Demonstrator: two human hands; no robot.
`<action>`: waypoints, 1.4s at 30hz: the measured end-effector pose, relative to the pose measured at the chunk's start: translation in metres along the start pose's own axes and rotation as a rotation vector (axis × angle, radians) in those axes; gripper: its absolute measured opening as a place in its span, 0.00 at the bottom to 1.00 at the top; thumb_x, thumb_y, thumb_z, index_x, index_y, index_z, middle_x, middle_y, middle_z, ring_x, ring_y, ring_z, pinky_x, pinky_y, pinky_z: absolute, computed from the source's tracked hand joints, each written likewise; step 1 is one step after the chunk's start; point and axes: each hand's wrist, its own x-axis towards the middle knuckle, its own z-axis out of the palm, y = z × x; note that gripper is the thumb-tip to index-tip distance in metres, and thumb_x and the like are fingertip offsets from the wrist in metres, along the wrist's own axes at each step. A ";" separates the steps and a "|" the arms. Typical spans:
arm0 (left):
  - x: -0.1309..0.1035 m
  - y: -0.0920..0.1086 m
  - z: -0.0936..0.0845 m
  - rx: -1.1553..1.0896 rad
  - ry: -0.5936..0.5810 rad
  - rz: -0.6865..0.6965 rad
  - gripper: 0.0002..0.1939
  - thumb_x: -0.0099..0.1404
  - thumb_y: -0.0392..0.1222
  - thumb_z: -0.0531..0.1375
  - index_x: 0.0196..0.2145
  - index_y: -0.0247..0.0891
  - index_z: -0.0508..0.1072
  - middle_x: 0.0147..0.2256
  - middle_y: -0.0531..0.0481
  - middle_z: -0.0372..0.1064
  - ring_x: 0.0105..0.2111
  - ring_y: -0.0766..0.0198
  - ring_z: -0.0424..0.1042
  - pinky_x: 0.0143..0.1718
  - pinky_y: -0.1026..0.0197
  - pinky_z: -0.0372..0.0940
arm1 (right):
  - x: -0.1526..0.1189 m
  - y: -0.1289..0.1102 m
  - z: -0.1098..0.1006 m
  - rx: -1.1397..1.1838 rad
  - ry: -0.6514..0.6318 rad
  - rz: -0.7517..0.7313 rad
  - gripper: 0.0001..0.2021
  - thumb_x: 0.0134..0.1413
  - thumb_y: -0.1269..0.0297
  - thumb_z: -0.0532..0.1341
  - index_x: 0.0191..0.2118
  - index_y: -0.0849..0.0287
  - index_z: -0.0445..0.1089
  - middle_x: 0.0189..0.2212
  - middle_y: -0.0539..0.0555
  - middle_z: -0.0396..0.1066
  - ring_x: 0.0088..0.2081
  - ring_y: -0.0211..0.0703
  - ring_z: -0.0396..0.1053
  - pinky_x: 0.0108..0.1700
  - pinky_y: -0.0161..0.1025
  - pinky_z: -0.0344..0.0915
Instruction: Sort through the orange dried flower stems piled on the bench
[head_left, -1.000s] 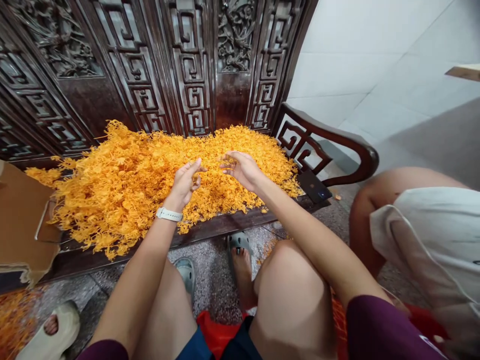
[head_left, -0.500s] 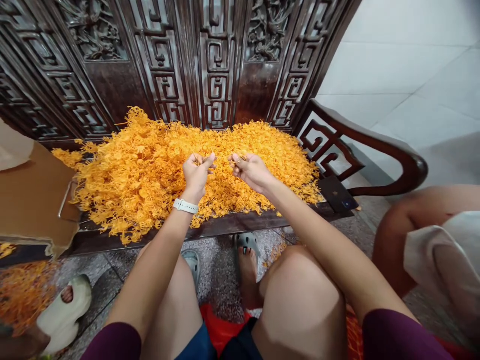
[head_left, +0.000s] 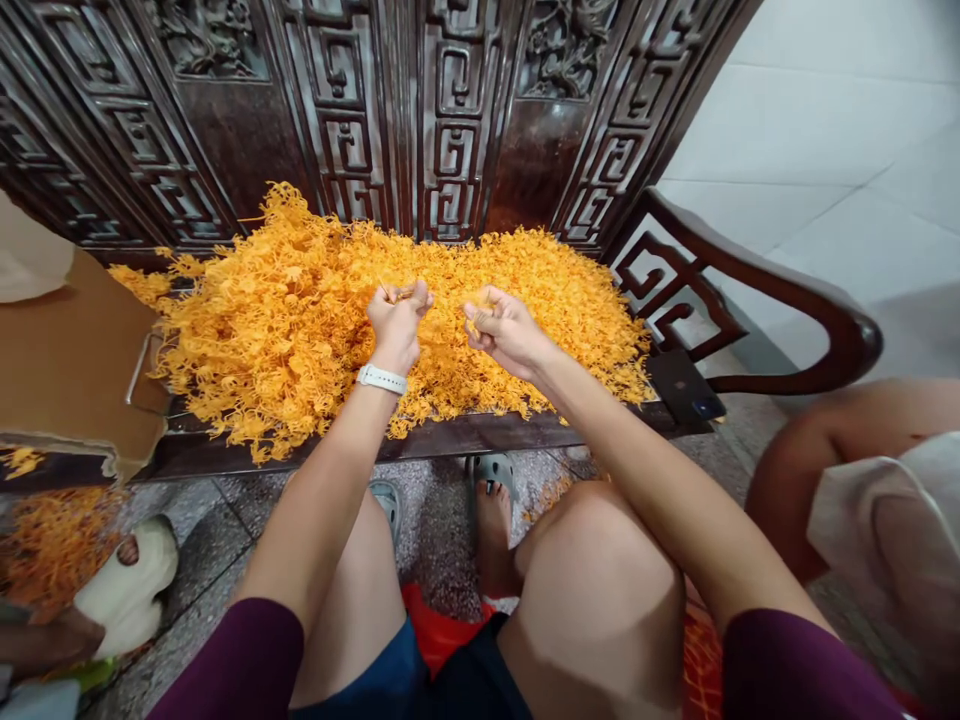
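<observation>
A large heap of small orange-yellow spidery pieces (head_left: 270, 330), plastic-looking with thin curled legs, covers the seat of a dark carved bench (head_left: 450, 438). Over the middle of the heap is my left hand (head_left: 397, 318), closed in a pinch, with a thin orange bit showing at its fingers. To its right, a short gap away, my right hand (head_left: 506, 330) pinches an orange spidery piece (head_left: 472, 318) between thumb and fingers. The exact shape of what each hand holds is too small to make out. A white watch band (head_left: 382, 379) circles my left wrist.
A torn cardboard box (head_left: 75, 350) stands at the left end of the bench. A dark phone (head_left: 684, 388) lies by the curved armrest (head_left: 825, 310). Other people's legs are at both sides. More orange pieces (head_left: 60, 545) lie on the floor at left.
The camera view has shifted slightly, so the bench and heap sit higher and further right. My hands stay pinched over the heap; the orange piece in my right hand shows more clearly.
</observation>
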 end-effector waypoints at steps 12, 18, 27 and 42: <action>0.011 0.016 -0.016 -0.075 0.036 -0.022 0.25 0.64 0.23 0.66 0.29 0.41 0.51 0.29 0.56 0.71 0.31 0.72 0.76 0.41 0.66 0.74 | -0.003 -0.008 0.000 -0.301 0.055 -0.036 0.23 0.55 0.57 0.73 0.49 0.53 0.62 0.21 0.42 0.64 0.22 0.34 0.61 0.28 0.37 0.56; -0.006 0.005 -0.007 -0.088 -0.012 -0.075 0.25 0.62 0.24 0.67 0.29 0.41 0.53 0.28 0.56 0.72 0.32 0.72 0.76 0.42 0.65 0.75 | 0.007 0.006 -0.009 -0.258 0.002 -0.014 0.20 0.50 0.50 0.76 0.37 0.56 0.68 0.23 0.45 0.65 0.23 0.33 0.61 0.27 0.37 0.59; 0.032 0.004 -0.020 -0.041 0.091 0.017 0.28 0.52 0.22 0.67 0.28 0.41 0.50 0.24 0.61 0.68 0.27 0.72 0.74 0.37 0.68 0.72 | -0.021 -0.008 0.015 -0.481 -0.840 0.241 0.14 0.56 0.52 0.71 0.35 0.59 0.79 0.29 0.52 0.78 0.27 0.36 0.71 0.28 0.33 0.65; 0.025 0.015 -0.042 0.095 0.005 0.032 0.26 0.53 0.25 0.70 0.26 0.38 0.53 0.26 0.59 0.68 0.34 0.72 0.76 0.38 0.71 0.74 | 0.002 -0.025 -0.020 0.473 0.056 0.210 0.10 0.67 0.58 0.64 0.38 0.59 0.71 0.32 0.56 0.79 0.33 0.38 0.76 0.33 0.33 0.74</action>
